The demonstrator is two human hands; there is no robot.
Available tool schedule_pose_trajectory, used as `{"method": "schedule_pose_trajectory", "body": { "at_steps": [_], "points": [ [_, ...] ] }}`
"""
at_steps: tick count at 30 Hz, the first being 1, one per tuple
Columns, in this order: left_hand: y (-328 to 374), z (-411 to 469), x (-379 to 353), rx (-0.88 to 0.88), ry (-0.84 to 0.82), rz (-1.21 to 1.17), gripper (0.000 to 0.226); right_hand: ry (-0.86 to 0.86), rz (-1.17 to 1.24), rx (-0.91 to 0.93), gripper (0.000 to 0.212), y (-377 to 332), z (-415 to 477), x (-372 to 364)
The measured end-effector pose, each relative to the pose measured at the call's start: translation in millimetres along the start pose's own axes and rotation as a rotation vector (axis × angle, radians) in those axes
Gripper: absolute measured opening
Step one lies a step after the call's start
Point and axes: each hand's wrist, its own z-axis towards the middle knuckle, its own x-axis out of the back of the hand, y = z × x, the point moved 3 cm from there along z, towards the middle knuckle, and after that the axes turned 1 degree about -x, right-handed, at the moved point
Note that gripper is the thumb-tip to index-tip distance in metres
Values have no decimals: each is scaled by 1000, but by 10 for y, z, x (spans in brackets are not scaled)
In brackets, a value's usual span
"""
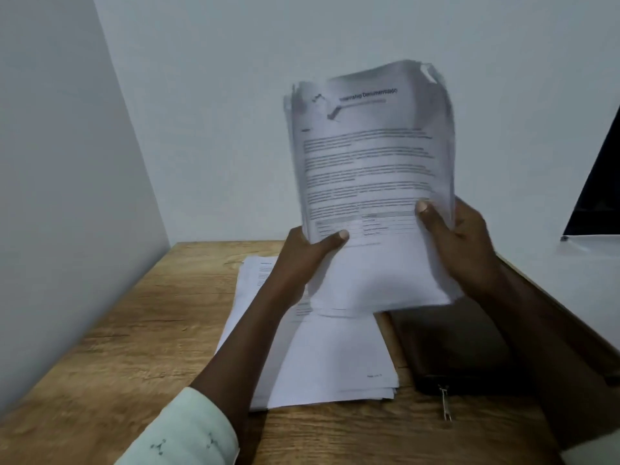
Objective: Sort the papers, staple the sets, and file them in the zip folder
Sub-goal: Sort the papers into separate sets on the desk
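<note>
- Both hands are up off the wooden table (pixel 117 347), and between them stands a thick sheaf of papers (pixel 369 169), held upright with the printed side facing the camera.
- The left hand (pixel 302 260) grips the sheaf's lower left edge: thumb (pixel 332 241) laid across the front page, fingers curled out of sight behind.
- The right hand (pixel 459 243) clamps the right edge the same way, thumb (pixel 429 216) pressed on the front and fingers wrapped round the back.
- The top corners of the sheaf look ragged and uneven, and the text is too blurred to read.
- Down on the table, under the left forearm, a second stack of papers (pixel 335 357) lies flat.
- Just beside it on the right lies the dark zip folder (pixel 459 350), its metal zip pull (pixel 445 402) pointing toward the near edge.
- A pale sleeve (pixel 188 431) shows at the lower left, and a dark panel (pixel 600 189) stands at the far right.
</note>
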Motion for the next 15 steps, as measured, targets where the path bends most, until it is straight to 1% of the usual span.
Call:
{"method": "schedule_pose_trajectory", "body": {
  "at_steps": [1,2,3,4,5,6,7,8,9,10,11,13,14,15],
  "points": [
    [30,-10,3,30,-44,50,35,16,-27,-3,16,38,27,46],
    [43,-20,58,59,-35,89,36,19,-31,-42,21,99,50,92],
    [36,-22,186,81,39,108,38,12,40,-126,29,199,50,138],
    [-3,-30,421,84,185,151,41,-17,156,-237,40,318,39,161],
    [-52,-36,698,77,328,267,42,-42,259,-340,47,436,32,180],
    [-141,-49,921,97,412,448,41,-65,301,-407,48,536,13,238],
    [-219,-99,1133,164,441,628,40,-105,307,-442,48,603,15,233],
    [-316,-147,1265,257,419,756,41,-153,296,-449,56,642,29,218],
    [-416,-176,1319,339,370,825,46,-183,279,-441,72,658,44,204],
    [-493,-189,1337,383,323,858,53,-196,265,-435,88,652,52,174],
    [-538,-189,1325,398,288,873,61,-194,261,-425,96,680,66,155],
    [-572,-158,1309,401,263,885,75,-212,270,-408,100,718,77,127],
    [-572,-134,1310,412,258,911,75,-216,283,-396,99,713,65,121],
    [-577,-105,1309,427,253,950,68,-218,292,-384,97,713,50,122]
  ]
}}
